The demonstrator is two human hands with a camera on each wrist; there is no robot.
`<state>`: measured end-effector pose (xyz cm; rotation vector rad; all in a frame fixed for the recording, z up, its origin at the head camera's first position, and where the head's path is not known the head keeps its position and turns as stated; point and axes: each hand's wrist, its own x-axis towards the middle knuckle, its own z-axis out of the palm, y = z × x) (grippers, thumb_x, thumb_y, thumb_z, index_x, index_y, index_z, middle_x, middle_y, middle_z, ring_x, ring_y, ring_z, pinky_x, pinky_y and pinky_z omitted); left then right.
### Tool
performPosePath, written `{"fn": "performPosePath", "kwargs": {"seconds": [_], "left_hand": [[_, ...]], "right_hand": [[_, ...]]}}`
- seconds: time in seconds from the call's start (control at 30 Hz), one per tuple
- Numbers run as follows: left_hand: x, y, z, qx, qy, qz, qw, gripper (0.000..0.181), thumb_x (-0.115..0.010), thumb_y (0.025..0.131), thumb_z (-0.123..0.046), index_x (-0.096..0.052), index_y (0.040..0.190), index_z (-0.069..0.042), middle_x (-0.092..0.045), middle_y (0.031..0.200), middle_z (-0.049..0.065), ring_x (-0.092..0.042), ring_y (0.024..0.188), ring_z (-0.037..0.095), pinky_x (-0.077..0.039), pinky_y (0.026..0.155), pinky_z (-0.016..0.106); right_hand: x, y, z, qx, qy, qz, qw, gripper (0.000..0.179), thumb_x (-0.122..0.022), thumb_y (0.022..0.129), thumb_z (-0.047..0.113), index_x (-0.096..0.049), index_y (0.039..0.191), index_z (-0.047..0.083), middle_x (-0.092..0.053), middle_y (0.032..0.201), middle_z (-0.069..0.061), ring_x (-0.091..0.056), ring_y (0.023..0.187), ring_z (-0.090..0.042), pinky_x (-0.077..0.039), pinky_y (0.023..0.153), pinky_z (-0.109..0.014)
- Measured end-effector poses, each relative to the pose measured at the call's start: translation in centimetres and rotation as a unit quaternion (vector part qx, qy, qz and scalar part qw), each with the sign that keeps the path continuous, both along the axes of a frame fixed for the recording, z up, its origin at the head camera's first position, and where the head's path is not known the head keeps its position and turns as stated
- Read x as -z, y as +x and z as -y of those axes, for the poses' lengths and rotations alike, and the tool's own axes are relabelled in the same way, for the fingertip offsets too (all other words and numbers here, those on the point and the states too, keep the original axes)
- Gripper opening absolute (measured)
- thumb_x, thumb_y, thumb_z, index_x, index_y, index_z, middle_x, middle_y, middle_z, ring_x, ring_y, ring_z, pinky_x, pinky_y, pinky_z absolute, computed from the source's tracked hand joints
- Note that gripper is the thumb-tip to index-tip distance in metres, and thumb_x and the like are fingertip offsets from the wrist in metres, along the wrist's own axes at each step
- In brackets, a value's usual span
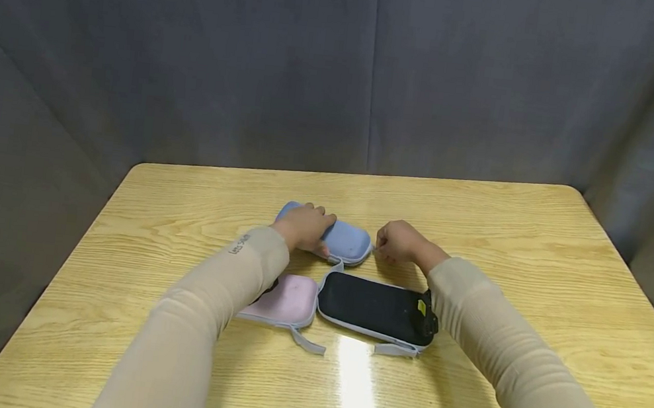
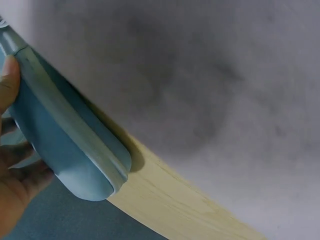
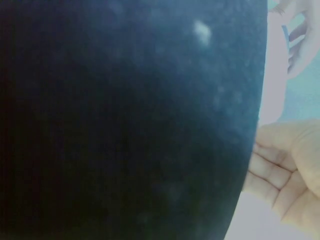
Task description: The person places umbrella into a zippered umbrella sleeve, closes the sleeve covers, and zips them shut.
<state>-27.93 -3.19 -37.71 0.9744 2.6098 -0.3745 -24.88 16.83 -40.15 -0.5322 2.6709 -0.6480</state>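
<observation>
On the table lies a blue zippered hard case (image 1: pixel 347 241), its near side edged with a grey zipper band. My left hand (image 1: pixel 305 227) grips it across the left part, fingers over the top and thumb at the near side; the left wrist view shows the thumb on the blue case (image 2: pixel 70 125) beside its zipper band. At the case's right end, my right hand (image 1: pixel 402 242) has its fingers curled and pinches the small grey zipper pull (image 1: pixel 373 249). In the right wrist view, the right hand (image 3: pixel 287 170) shows thumb against curled fingers, their tips hidden.
A black case (image 1: pixel 376 307) with grey trim lies nearer, below the right wrist, and fills much of the right wrist view. To its left is a pink case (image 1: pixel 288 300), partly under the left forearm. Grey straps (image 1: pixel 308 343) trail from them. Dark curtains (image 1: pixel 341 72) hang behind the wooden table (image 1: pixel 151 225).
</observation>
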Motion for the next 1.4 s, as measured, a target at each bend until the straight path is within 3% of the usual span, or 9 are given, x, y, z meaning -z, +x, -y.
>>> {"fn": "performPosePath", "kwargs": {"seconds": [0.17,0.43,0.67,0.9,1.13,1.4], "left_hand": [[0.3,0.3,-0.3,-0.012,0.008,-0.012,0.9998,0.071,-0.054,0.079,-0.049,-0.033,0.133,-0.008,-0.040,0.125,0.015,-0.037,0.112,0.032,-0.034,0.091,0.039],[0.7,0.0,-0.9,-0.012,0.002,-0.045,0.9989,0.065,-0.052,0.080,-0.050,-0.042,0.125,-0.004,-0.049,0.114,0.016,-0.046,0.103,0.029,-0.038,0.086,0.037],[1.0,-0.5,-1.6,-0.010,-0.004,-0.063,0.9980,0.062,-0.053,0.079,-0.051,-0.047,0.119,-0.004,-0.054,0.107,0.013,-0.048,0.100,0.025,-0.037,0.086,0.033],[1.3,-0.7,-1.8,-0.013,-0.006,-0.077,0.9969,0.063,-0.050,0.078,-0.054,-0.048,0.115,-0.004,-0.054,0.105,0.012,-0.048,0.098,0.023,-0.036,0.086,0.032],[1.3,-0.4,-1.1,-0.033,-0.007,-0.073,0.9968,0.064,-0.051,0.077,-0.053,-0.047,0.117,-0.003,-0.052,0.106,0.014,-0.047,0.097,0.025,-0.038,0.084,0.033],[1.8,0.0,-0.9,-0.036,-0.004,-0.077,0.9964,0.069,-0.050,0.076,-0.054,-0.044,0.122,-0.003,-0.049,0.110,0.015,-0.046,0.099,0.027,-0.039,0.084,0.034]], "right_hand": [[0.2,0.2,0.1,-0.005,0.006,-0.009,0.9999,0.013,-0.055,0.077,-0.003,-0.060,0.066,0.001,-0.059,0.061,-0.005,-0.052,0.052,-0.012,-0.042,0.052,-0.023],[0.7,0.8,0.6,-0.012,-0.037,0.001,0.9992,0.016,-0.056,0.077,-0.004,-0.057,0.063,0.002,-0.056,0.060,-0.004,-0.054,0.052,-0.014,-0.043,0.049,-0.023],[1.4,0.9,1.1,-0.033,-0.036,-0.045,0.9978,0.021,-0.056,0.074,-0.003,-0.054,0.055,0.005,-0.045,0.051,0.005,-0.039,0.047,-0.008,-0.034,0.052,-0.022],[2.0,1.0,2.0,-0.034,-0.052,-0.079,0.9949,0.024,-0.057,0.074,0.000,-0.053,0.051,0.006,-0.041,0.047,0.008,-0.037,0.045,-0.007,-0.032,0.050,-0.020],[2.6,1.1,3.2,-0.017,-0.064,-0.087,0.9940,0.025,-0.060,0.073,0.003,-0.053,0.050,0.009,-0.041,0.045,0.008,-0.037,0.043,-0.007,-0.031,0.046,-0.020],[3.6,1.5,3.1,0.007,-0.093,-0.094,0.9912,0.027,-0.059,0.075,0.004,-0.050,0.050,0.010,-0.039,0.045,0.009,-0.036,0.044,-0.006,-0.029,0.046,-0.019]]}}
